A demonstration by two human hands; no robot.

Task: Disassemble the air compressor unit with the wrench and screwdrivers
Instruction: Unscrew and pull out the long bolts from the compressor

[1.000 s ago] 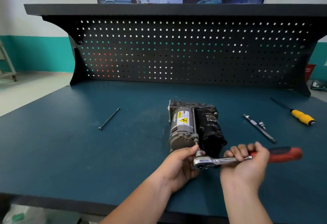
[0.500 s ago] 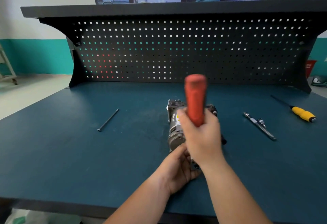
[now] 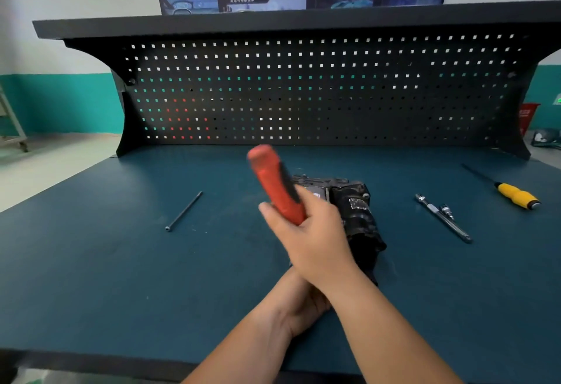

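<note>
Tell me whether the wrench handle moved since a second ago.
Yes. The wrench handle swung from the yellow screwdriver side, up and over, leaning toward the long bolt.

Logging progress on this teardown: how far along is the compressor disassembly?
Done: one long bolt lies loose left of the compressor, likely already pulled. In hand: the right hand grips the red-handled wrench, angled up-left over the unit's near end; the left hand sits there too, mostly hidden. Left: the compressor looks otherwise whole, and the yellow screwdriver and extension bar lie unused on the right.
</note>
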